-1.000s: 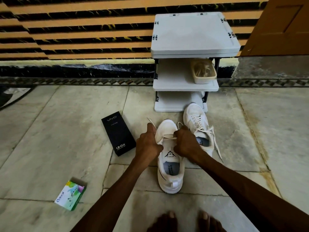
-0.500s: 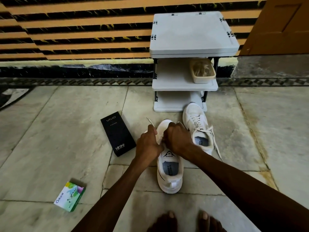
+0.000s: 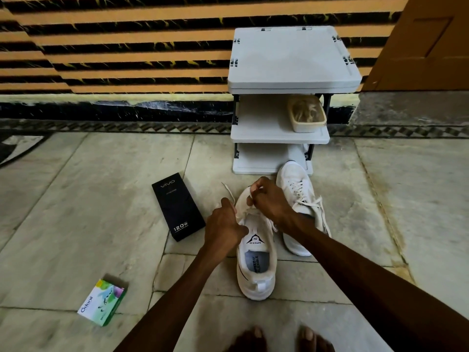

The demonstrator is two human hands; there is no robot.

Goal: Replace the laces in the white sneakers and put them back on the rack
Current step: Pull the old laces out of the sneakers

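Lacing continues: our right hand (image 3: 270,201) has lifted toeward, left hand (image 3: 223,226) steady, fingers of both pinching lace (image 3: 228,191) on the sneaker (image 3: 256,273).

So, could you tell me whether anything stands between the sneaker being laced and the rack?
Partly: the other white sneaker lies just before the rack, its toe at the right of the bottom shelf. A beige tub takes the right of the middle shelf.

Pale marble floor (image 3: 76,212) is laid in large slabs; the wall (image 3: 114,36) behind is striped orange and black, edged below by a patterned border (image 3: 127,126); a brown door (image 3: 431,41) is seen right.
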